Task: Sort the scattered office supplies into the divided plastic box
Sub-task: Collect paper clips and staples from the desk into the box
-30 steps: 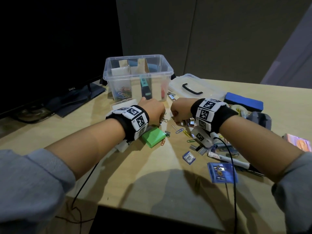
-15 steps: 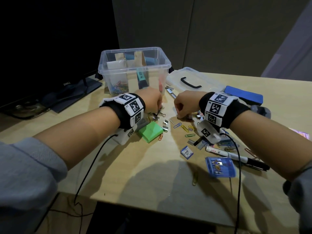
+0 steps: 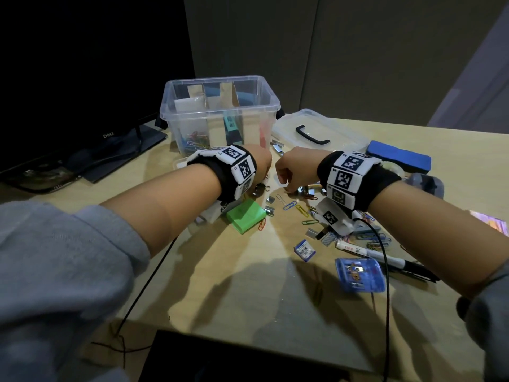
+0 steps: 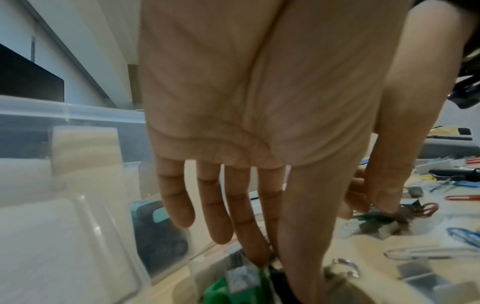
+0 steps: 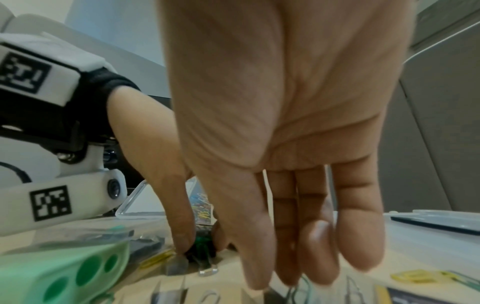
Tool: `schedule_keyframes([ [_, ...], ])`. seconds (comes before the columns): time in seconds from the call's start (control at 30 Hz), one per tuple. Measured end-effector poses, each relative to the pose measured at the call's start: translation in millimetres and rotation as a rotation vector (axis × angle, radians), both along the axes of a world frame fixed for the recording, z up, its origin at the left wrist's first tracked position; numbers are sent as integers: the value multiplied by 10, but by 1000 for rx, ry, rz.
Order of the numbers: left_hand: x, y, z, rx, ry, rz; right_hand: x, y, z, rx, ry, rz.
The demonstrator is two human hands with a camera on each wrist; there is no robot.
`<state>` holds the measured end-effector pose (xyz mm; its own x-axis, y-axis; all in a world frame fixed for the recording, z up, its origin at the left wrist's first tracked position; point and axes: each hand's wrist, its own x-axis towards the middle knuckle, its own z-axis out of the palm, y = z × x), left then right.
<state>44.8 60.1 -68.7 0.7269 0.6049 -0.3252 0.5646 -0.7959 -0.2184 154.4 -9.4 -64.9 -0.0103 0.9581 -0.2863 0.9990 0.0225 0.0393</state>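
A: Low on the worktop (image 3: 234, 271) with the left hand (image 3: 259, 164), pinching a green binder clip (image 5: 202, 244) between thumb and fingertip. Small grip for a small thing.

B: Right hand (image 3: 294, 169) alongside, pointing down over the silver clips (image 3: 307, 190). Gripping or merely touching? Cannot tell.

A: Divided plastic box (image 3: 220, 117) just beyond both hands, lid off. Probably parked there to keep each lift short.

Dim room: wooden desk (image 3: 248, 285), grey wall panels (image 3: 358, 56), seemingly dark monitor (image 3: 82, 78).
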Motion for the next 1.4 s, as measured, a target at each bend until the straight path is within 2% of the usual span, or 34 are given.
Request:
schedule_keyframes([
  [0.17, -14, 50, -25, -34, -28, 1, 14, -20, -3, 8, 7, -9],
  [0.4, -57, 78, 41, -178, -53, 28, 26, -41, 15, 21, 29, -29],
  [0.53, -104, 71, 44, -180, -102, 32, -22, -31, 2, 5, 102, -29],
  [0.67, -175, 89, 137, -239, -316, 34, -52, 11, 14, 18, 200, -48],
  [0.8, -260, 102, 253, -292, -590, 76, -18, 48, 93, 128, 393, -118],
  [0.9, -298, 108, 303, -272, -679, 89, -18, 56, 178, 227, 459, -137],
  [1.03, -299, 114, 309, -236, -667, 85, -5, 64, 216, 253, 408, -164],
  [1.2, -283, 99, 311, -125, -596, 58, 73, 29, 151, 163, 262, -177],
  [1.3, -286, 109, 302, -140, -567, 63, 111, -2, 130, 98, 161, -130],
  [1.4, -259, 86, 316, -165, -557, 59, 76, -8, 133, 165, 213, -67],
])
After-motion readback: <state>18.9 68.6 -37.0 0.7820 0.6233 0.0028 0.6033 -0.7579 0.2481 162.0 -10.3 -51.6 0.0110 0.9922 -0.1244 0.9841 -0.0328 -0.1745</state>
